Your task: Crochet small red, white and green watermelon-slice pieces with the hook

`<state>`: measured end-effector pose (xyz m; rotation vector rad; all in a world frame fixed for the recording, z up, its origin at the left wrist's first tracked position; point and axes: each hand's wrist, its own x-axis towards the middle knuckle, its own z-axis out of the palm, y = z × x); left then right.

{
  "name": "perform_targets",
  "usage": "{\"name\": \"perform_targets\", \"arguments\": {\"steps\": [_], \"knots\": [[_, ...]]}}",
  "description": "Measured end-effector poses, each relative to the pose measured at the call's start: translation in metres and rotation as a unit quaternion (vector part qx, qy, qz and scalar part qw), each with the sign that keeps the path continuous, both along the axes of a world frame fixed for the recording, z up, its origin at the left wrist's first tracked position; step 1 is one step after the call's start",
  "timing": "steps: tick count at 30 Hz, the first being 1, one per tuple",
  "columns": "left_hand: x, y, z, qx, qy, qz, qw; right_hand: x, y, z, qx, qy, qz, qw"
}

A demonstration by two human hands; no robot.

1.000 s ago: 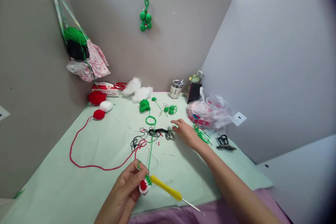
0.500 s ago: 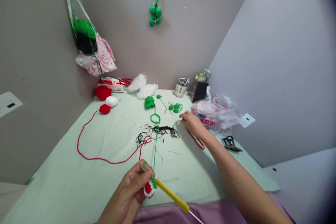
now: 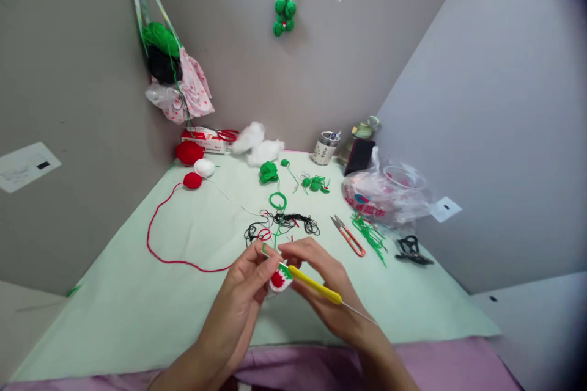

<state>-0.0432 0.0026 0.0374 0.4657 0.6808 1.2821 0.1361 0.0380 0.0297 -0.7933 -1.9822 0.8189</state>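
My left hand (image 3: pixel 250 281) pinches a small crocheted piece (image 3: pixel 279 280) in red, white and green. A strand of green yarn loops over its index finger and runs up the table to a green yarn ball (image 3: pixel 268 172). A crochet hook (image 3: pixel 316 286) with a yellow handle has its tip at the piece's green edge. My right hand (image 3: pixel 328 284) is closed around the hook's handle, which lies between thumb and index finger. The right index fingertip reaches the top of the piece, close to the left fingers. Part of the right thumb is hidden.
Orange-handled thread snips (image 3: pixel 348 236) lie right of tangled black yarn (image 3: pixel 296 222), beside green yarn scraps (image 3: pixel 370 236). Red yarn (image 3: pixel 192 181) and white yarn (image 3: pixel 204 167) sit left. Green balls (image 3: pixel 315 183), stuffing (image 3: pixel 266 151) and a plastic bag (image 3: pixel 385 192) are farther back.
My right hand has come back from the far right of the table to the hook and crocheted piece. A small green-and-red bit now lies beside the green balls. The view has shifted slightly.
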Motion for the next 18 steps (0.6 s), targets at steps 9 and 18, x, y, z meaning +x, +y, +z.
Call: {"name": "perform_targets", "arguments": {"steps": [9, 18], "knots": [[0.004, -0.031, -0.029, 0.048, 0.049, -0.173, 0.983, -0.029, 0.093, -0.028, 0.015, -0.334, -0.036, 0.942], [-0.003, -0.031, -0.036, 0.014, 0.053, -0.183, 0.981, -0.007, 0.127, -0.017, 0.007, -0.460, -0.174, 0.871]]}}
